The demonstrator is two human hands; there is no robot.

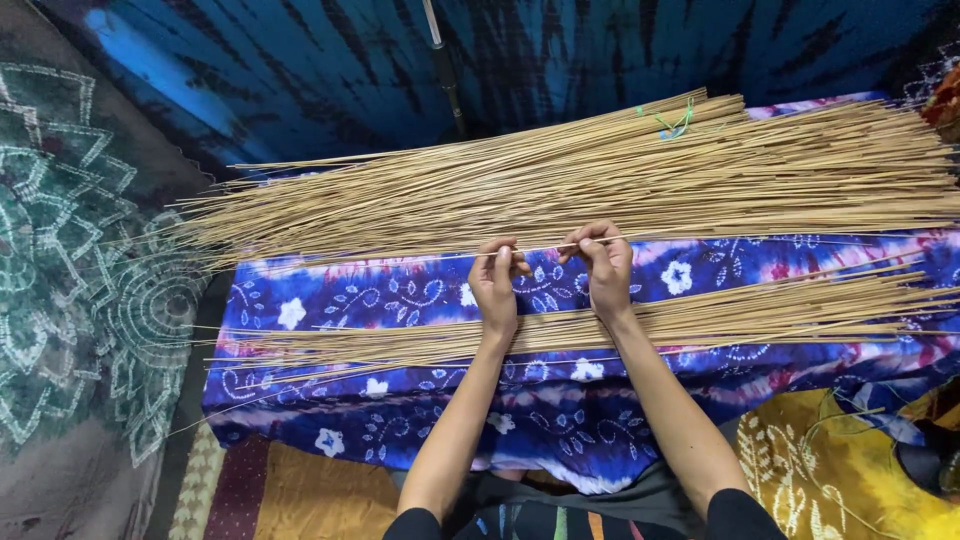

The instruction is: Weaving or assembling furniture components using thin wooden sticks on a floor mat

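- Straw-pale thin stick (548, 247) pinched by both hands, left hand (497, 285) and right hand (604, 268), fingers closed on it.
- It sits over the blue floral cloth (400, 300), between big pile (560, 180) and smaller row (700, 318).
- Looks like sorting; next, a steady grip.

I take this for a home craft corner: patterned cloths (400, 300) cover everything (floor rug (80, 300) included), and thin sticks (600, 170) lie in 2 heaps.

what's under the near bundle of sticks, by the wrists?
The near bundle lies on a blue-purple flowered cloth, which shows on both sides of it. Both wrists cross over the bundle, hiding part of it. What the cloth covers cannot be seen.
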